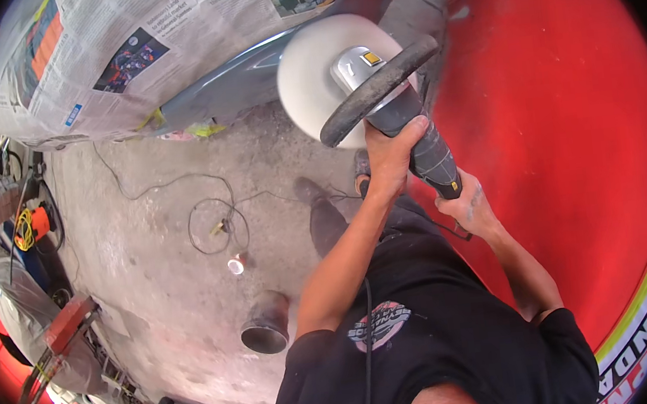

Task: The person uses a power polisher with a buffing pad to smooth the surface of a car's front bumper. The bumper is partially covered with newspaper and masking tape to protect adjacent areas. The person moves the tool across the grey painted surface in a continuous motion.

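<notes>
A polisher (pixel 432 156) with a grey-black body and a silver head is in both my hands. Its round white pad (pixel 308 86) overlaps the edge of a glossy blue-grey car panel (pixel 223 87); whether they touch I cannot tell. A dark curved handle (pixel 375 94) arches across the head. My left hand (pixel 395 154) wraps the body just behind that handle, thumb lying along the top. Around the rear end closes my right hand (pixel 470 207), its fingers partly hidden underneath.
Newspaper (pixel 191 35) covers the surface beyond the panel. A large red car panel (pixel 549 118) lies close on my right. On the concrete floor are a looped cord (pixel 197 228), a small lamp-like object (pixel 236 266) and a metal cylinder (pixel 267 324). An orange object with yellow cord (pixel 32 227) is at left.
</notes>
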Motion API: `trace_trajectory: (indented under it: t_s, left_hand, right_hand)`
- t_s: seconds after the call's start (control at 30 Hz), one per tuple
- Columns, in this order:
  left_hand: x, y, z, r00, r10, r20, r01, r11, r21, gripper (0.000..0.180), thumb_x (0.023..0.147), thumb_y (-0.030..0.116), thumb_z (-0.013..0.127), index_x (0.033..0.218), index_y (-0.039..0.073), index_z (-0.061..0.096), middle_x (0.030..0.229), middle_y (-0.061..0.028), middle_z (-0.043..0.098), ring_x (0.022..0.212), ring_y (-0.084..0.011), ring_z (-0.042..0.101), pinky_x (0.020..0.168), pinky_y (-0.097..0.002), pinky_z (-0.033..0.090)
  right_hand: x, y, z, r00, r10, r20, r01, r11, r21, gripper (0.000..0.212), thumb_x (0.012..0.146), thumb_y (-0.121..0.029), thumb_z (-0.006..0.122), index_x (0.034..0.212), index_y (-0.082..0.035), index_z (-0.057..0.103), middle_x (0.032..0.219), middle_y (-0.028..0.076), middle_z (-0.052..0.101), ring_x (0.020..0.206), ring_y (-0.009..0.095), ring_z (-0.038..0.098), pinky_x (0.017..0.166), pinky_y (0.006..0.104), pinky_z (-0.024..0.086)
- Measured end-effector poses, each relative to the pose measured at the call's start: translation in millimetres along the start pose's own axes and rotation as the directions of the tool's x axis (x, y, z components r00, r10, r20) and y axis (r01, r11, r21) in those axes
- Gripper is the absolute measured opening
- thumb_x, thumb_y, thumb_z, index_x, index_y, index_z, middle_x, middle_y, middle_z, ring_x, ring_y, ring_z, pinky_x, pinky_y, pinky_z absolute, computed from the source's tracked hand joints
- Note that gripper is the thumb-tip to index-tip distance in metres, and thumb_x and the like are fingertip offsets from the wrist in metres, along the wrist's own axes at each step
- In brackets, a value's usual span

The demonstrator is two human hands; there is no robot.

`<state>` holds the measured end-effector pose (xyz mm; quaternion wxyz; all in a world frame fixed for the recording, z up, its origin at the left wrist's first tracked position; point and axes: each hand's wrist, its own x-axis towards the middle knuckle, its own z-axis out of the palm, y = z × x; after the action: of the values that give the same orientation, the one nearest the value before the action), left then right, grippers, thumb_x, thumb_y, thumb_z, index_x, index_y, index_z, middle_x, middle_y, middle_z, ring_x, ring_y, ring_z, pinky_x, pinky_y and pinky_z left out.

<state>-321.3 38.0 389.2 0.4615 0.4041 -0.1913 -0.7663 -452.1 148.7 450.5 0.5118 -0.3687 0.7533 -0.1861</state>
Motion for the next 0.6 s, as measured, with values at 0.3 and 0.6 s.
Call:
trace_trajectory:
  t_s: [0.3, 0.6]
  left_hand:
    - [-15.7, 20.8, -97.7, 0.988, 0.007, -0.154, -0.017, 0.998, -0.062, 0.052, 0.083, 0.007, 0.074, 0.13, -0.001, 0.054, 0.109, -0.0134, 0.066, 0.098, -0.0284, 0.071, 0.086, -0.0438, 0.06]
    - [-15.6, 1.1, -58.8, 0.997, -0.03, -0.077, 0.038, 0.993, 0.11, 0.064, 0.082, 0.01, 0.077, 0.139, 0.0, 0.049, 0.117, -0.011, 0.062, 0.101, -0.026, 0.068, 0.091, -0.0417, 0.057]
  right_hand:
    - [47.9, 25.1, 81.7, 0.986, -0.088, 0.141, 0.108, 0.985, -0.135, 0.065, 0.072, -0.023, 0.073, 0.129, 0.004, 0.06, 0.103, 0.031, 0.07, 0.102, 0.044, 0.068, 0.091, 0.0479, 0.052]
    - [26.7, 36.9, 57.2, 0.995, -0.097, 0.02, 0.096, 0.994, 0.045, 0.053, 0.074, -0.015, 0.073, 0.122, 0.005, 0.062, 0.096, 0.025, 0.071, 0.094, 0.034, 0.072, 0.084, 0.0409, 0.053]
